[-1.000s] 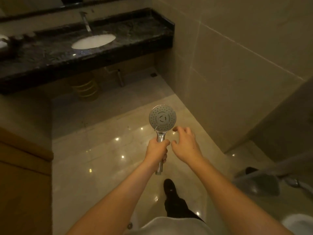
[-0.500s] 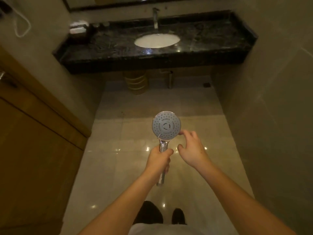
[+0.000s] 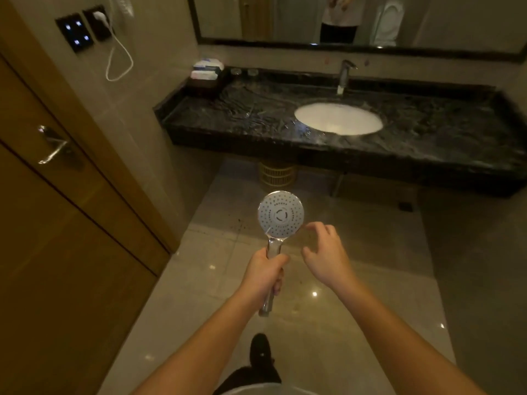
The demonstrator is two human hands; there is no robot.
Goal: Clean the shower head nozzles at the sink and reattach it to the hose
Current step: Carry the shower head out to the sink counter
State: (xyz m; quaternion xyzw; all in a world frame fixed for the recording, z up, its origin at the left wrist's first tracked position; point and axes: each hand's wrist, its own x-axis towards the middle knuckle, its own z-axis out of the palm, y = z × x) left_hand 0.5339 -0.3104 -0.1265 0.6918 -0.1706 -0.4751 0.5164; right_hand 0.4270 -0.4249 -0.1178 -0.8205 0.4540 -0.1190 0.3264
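The left hand point(image 3: 263, 273) has its grip wrapped round the chrome handle of the shower head point(image 3: 281, 215), which stands upright with the round nozzle face turned toward the camera, held in the air over the glossy floor point(image 3: 216, 280) and well short of the table point(image 3: 256, 115). No hose shows at the handle's lower end. The right hand point(image 3: 325, 256) hovers just beside the head's right rim, its grip loose and fairly wide, fingers half curled and holding nothing; whether a fingertip touches the rim cannot be told.

The table is a dark stone slab running along the far wall. A white oval sink point(image 3: 338, 118) is sunk toward its right half, with a chrome faucet point(image 3: 343, 75) at the back edge behind it. At the back left corner sits a dark tray of white packets point(image 3: 206, 71), with two small glasses point(image 3: 245, 72) just right of it. A mirror point(image 3: 356, 21) hangs above. Under the front edge a slatted bin point(image 3: 275, 173) stands on the floor, between the shower head and the table. To the left are a wooden door point(image 3: 57, 223) with a lever handle point(image 3: 52, 146), a switch panel point(image 3: 75, 32) and a white cord point(image 3: 119, 61).
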